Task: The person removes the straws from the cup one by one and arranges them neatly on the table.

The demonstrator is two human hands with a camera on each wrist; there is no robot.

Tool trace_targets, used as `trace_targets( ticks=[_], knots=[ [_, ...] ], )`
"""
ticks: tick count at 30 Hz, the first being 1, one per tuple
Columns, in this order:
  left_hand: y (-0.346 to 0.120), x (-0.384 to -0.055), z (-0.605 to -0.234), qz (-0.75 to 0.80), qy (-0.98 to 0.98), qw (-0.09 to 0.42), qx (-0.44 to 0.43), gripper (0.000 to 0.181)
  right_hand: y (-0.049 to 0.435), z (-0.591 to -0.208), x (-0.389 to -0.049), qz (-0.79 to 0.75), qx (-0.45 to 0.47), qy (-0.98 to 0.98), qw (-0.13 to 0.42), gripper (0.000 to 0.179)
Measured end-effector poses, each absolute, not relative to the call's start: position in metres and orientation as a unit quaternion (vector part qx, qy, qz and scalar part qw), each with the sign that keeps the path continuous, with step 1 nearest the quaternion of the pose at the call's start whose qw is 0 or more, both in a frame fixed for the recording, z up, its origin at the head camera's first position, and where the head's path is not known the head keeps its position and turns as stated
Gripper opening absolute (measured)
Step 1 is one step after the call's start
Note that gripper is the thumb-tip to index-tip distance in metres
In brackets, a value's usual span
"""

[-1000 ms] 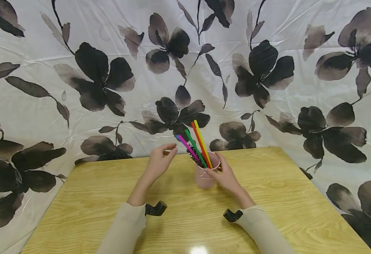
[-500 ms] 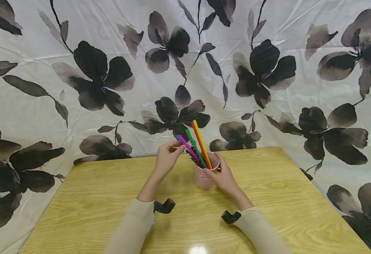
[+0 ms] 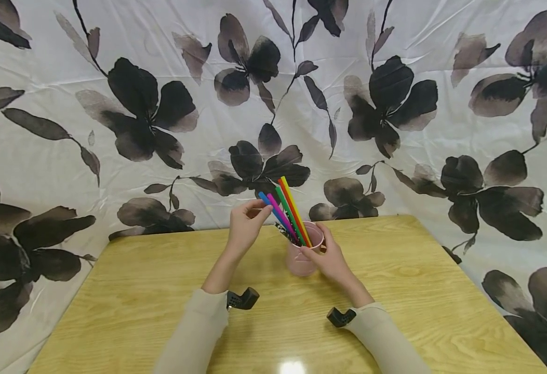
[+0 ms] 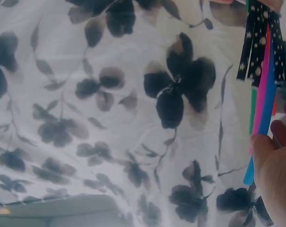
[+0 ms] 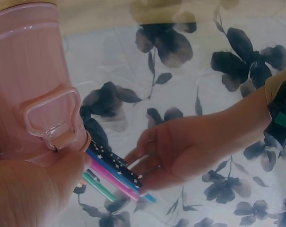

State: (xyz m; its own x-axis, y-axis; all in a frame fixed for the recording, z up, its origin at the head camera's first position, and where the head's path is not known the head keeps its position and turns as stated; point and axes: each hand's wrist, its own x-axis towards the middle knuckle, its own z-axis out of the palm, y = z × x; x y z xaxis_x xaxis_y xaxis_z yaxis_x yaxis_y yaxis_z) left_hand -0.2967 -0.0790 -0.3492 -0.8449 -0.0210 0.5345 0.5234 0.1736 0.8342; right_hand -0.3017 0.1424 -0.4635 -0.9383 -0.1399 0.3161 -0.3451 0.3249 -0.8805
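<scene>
A pink cup (image 3: 301, 264) with a small metal loop on its side (image 5: 53, 118) stands on the table, holding several slim coloured sticks. My right hand (image 3: 330, 257) grips its rim from the right, thumb at the front. At the cup's left, my left hand (image 3: 247, 222) pinches the upper end of a blue stick (image 4: 267, 111) between thumb and fingers. The blue stick leans left beside a magenta stick (image 3: 278, 208). Green (image 3: 284, 205), red and yellow (image 3: 289, 195) sticks lean together. Black sticks with white stars (image 5: 117, 163) sit lower. Whether they are pens or straws is unclear.
The wooden table (image 3: 128, 291) extends around the cup and in front of the arms. A white floral cloth (image 3: 170, 124) hangs behind its back edge. Each wrist wears a small black camera (image 3: 242, 299).
My left hand has come right to the sticks and now pinches the blue one, which shows more clearly beside the magenta one. The sticks have shifted slightly. My right hand stays on the cup.
</scene>
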Motion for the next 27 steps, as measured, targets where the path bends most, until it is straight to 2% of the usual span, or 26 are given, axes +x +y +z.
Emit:
trace_targets(
  ticks=[13, 20, 27],
  knots=[
    [-0.099, -0.283, -0.301, -0.627, -0.704, 0.245, -0.227, 0.020, 0.141, -0.461, -0.306, 0.562, 0.150, -0.810, 0.078, 0.080],
    [-0.108, -0.271, -0.260, -0.616, -0.678, 0.294, -0.272, 0.019, 0.139, -0.436, -0.292, 0.581, 0.158, -0.795, 0.064, 0.076],
    [-0.123, -0.252, -0.218, -0.613, -0.660, 0.331, -0.281, 0.018, 0.140, -0.457, -0.305, 0.568, 0.154, -0.805, 0.073, 0.079]
  ],
)
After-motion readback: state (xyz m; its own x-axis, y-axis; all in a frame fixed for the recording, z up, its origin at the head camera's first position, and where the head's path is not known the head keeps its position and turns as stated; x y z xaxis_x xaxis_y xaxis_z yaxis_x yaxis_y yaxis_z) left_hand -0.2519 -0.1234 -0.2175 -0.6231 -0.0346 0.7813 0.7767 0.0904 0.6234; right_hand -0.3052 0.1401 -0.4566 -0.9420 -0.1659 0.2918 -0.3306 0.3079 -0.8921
